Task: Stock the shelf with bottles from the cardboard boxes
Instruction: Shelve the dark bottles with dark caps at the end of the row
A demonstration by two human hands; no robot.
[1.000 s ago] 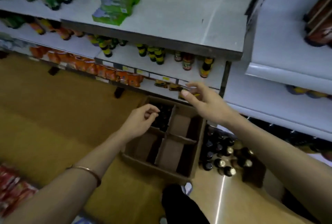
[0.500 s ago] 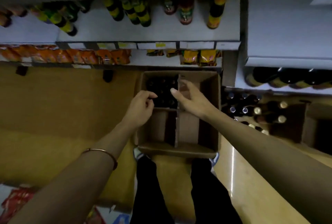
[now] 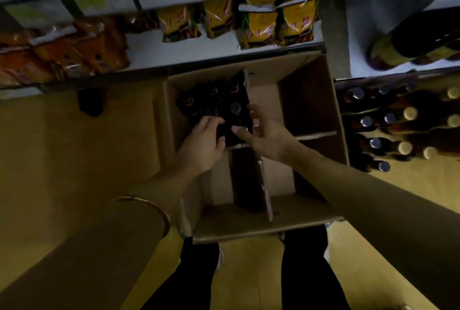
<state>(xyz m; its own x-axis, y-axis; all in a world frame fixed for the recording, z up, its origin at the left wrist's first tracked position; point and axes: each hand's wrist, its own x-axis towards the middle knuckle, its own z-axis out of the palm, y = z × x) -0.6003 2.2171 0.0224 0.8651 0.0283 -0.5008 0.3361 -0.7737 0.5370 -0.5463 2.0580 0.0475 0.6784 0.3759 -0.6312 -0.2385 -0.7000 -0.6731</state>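
An open cardboard box [image 3: 261,225] with card dividers stands on the floor below me, against the shelf [image 3: 174,54]. Only its far-left compartment holds dark bottles [image 3: 211,95]; the other compartments show bare card. Both hands are down in that compartment. My left hand [image 3: 201,145] curls its fingers round the top of a dark bottle [image 3: 221,133] at the near edge. My right hand [image 3: 266,135] is beside it, thumb and fingers spread on either side of a neighbouring bottle cap [image 3: 235,108], not closed on it.
Dark bottles with silver and cream caps [image 3: 388,120] stand in rows to the right of the box. Yellow snack bags [image 3: 258,26] and orange packs [image 3: 74,48] fill the low shelf. Large dark bottles [image 3: 423,40] lie upper right. My legs [image 3: 194,272] stand behind the box.
My view tipped down from the shelves to the box. Both hands dropped from above the box into its far-left compartment, and the left one closed on a bottle top.
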